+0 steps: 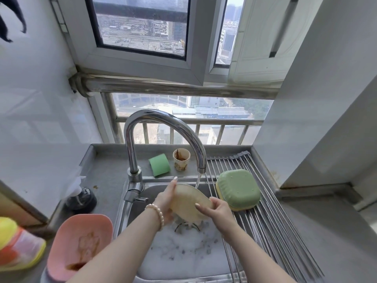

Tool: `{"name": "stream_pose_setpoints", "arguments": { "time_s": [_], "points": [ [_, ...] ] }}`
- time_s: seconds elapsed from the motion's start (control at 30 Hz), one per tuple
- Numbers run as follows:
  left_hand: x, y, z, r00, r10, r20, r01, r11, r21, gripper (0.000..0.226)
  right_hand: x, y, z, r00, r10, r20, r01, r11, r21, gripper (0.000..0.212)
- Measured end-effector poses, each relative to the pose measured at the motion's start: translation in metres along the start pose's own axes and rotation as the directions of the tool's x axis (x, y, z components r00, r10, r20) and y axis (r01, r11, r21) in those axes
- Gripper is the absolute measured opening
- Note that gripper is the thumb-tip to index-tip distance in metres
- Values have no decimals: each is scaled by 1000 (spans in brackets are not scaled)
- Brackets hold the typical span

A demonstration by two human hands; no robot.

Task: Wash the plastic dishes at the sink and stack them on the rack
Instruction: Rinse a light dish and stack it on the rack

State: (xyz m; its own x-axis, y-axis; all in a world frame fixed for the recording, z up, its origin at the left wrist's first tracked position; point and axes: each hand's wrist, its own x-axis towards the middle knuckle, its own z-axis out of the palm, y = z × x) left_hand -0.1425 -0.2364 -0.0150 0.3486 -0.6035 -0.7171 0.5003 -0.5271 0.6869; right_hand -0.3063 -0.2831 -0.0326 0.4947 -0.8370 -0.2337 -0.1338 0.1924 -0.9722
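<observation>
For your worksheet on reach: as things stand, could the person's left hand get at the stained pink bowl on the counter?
Probably not at once: the left hand grips the beige plate under the tap. The way to the pink bowl looks free.

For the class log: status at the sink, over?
Left hand and right hand grip beige dish under running faucet. Green bowl on rack. Nothing blocking.

Colours at your sink
You've got a beige plate (188, 201) w/ brown tint, green bowl (238, 187) over a yellow one (234, 207), pink bowl (81, 242) w/ brown stains, green sponge (159, 164), tan cup (181, 159) stained brown, white foam (179, 252), pearl-white bracelet (156, 213).
</observation>
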Motion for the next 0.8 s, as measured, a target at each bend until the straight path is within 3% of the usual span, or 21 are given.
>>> {"name": "stream_pose_setpoints", "arguments": {
  "time_s": [0.07,0.23,0.3,0.4,0.5,0.63,0.73,0.8],
  "points": [
    [1,4,8,990,133,-54,-132,991,24,123,7,-6,0,997,82,-11,-79,983,168,47],
    [-11,7,19,913,377,-155,-339,913,227,68,12,-12,-4,974,225,12,-211,892,401,37],
    [-7,3,19,880,418,-227,-337,885,321,60,18,-5,-1,945,309,-107,-250,895,370,38],
    [-4,-4,20,854,400,-333,-315,907,281,47,22,-2,15,902,240,-359,-249,968,20,56],
    [-1,-10,21,834,345,-430,-296,938,179,49,13,0,32,884,-99,-456,-143,873,-467,46],
    [-1,-8,15,832,293,-470,-272,956,114,44,1,12,50,873,-450,-187,90,526,-846,70],
    [-4,-1,11,832,333,-444,-313,942,121,38,9,12,47,876,-481,-41,188,419,-889,70],
    [-5,0,12,839,394,-374,-352,919,179,41,16,1,43,836,-547,44,272,343,-899,63]
  ]
}}
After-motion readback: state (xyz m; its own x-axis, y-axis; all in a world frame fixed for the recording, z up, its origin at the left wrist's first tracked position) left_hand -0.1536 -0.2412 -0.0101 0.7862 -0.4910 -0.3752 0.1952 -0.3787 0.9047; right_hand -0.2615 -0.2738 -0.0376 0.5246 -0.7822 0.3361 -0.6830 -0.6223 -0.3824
